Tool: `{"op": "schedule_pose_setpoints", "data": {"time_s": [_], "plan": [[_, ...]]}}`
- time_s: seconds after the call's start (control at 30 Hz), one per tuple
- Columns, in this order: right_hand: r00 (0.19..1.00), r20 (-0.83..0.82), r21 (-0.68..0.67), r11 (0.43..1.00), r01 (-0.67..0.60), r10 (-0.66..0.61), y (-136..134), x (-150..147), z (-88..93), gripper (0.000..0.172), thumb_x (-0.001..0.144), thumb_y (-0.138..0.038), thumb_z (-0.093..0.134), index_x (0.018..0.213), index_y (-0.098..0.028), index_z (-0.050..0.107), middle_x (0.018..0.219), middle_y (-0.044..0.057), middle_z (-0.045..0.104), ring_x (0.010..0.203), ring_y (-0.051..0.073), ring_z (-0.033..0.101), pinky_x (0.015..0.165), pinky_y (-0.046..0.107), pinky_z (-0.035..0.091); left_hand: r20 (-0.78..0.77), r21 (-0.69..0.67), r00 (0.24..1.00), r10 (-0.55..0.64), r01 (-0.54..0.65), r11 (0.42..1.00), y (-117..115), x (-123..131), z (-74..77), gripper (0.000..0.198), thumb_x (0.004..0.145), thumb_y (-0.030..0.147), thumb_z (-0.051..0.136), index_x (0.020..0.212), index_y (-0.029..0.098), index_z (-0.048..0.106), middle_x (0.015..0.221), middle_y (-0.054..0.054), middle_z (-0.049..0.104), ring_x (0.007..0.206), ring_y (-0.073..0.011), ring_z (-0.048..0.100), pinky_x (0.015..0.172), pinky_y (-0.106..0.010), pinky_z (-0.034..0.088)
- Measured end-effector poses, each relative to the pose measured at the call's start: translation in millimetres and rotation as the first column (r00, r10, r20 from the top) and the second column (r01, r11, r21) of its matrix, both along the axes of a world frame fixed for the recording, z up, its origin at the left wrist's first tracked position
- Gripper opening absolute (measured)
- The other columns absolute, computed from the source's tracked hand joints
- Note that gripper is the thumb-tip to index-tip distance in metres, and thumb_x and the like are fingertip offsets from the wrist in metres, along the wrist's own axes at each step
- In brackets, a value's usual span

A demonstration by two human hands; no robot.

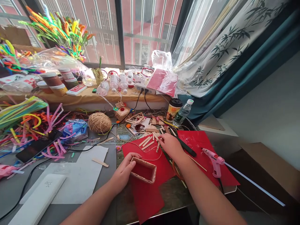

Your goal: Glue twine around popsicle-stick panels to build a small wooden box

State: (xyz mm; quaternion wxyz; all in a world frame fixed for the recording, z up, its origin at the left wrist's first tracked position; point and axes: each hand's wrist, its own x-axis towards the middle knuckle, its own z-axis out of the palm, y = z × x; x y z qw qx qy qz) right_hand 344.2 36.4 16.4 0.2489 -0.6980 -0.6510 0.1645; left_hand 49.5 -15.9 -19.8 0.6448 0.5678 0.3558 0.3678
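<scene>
My left hand grips the near-left side of a small open box built from wooden craft sticks, which rests on a red felt sheet. My right hand reaches forward with its fingers curled down onto a scatter of loose craft sticks at the sheet's far edge. Whether those fingers hold a stick is hidden.
A pink glue gun stands on another red sheet at the right. A ball of twine, pipe cleaners, a phone, a cup and a water bottle crowd the table. White paper lies at the left.
</scene>
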Motion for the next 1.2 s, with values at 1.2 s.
{"op": "schedule_pose_setpoints", "data": {"time_s": [1.2], "plan": [[0.659, -0.674, -0.193, 0.781, -0.594, 0.335, -65.2, -33.2, 47.7, 0.014, 0.096, -0.033, 0.080, 0.104, -0.021, 0.076, 0.098, 0.003, 0.072, 0.092, 0.020, 0.066, 0.086, 0.033, 0.052, -0.145, 0.141, 0.989, -0.025, 0.046, 0.989, 9.3, -8.6, 9.8, 0.044, 0.108, 0.055, 0.050, 0.132, 0.024, 0.070, 0.128, -0.009, 0.077, 0.120, -0.0293, 0.071, 0.105, -0.038, 0.052]]}}
